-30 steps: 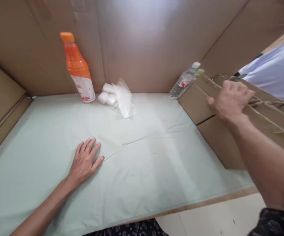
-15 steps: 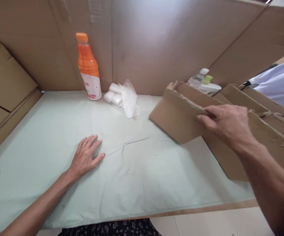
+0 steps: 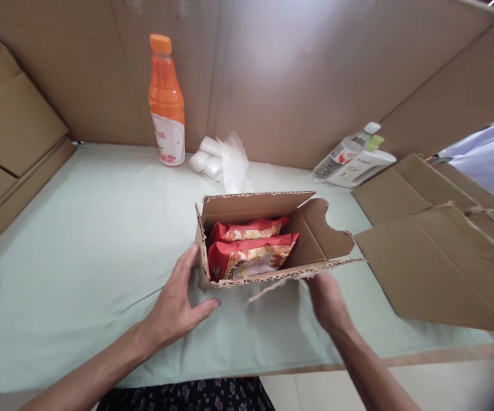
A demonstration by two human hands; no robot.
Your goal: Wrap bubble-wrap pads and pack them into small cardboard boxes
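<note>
A small open-topped cardboard box (image 3: 310,234) with ragged torn edges sits in front of me. Inside, towards its left end, stand two red snack packets (image 3: 255,254), one behind the other. My left hand (image 3: 176,299) is at the box's left end, its fingers along the outside wall and its thumb spread away near the front corner. My right hand (image 3: 326,299) is by the near wall towards the right end. The box hides its fingers, and the hand is a little blurred.
Behind stand an orange drink bottle (image 3: 167,105) and white plastic bag rolls (image 3: 212,157). At back right lean a clear bottle (image 3: 343,151) and a white bottle (image 3: 369,168). More cardboard boxes stand right (image 3: 439,262) and left (image 3: 15,125). Tall cardboard panels (image 3: 298,85) close off the back.
The box has come from the right to the middle, turned so its inside and the packets show. My right hand has left its top edge for the near side; my left hand has moved to its left end.
</note>
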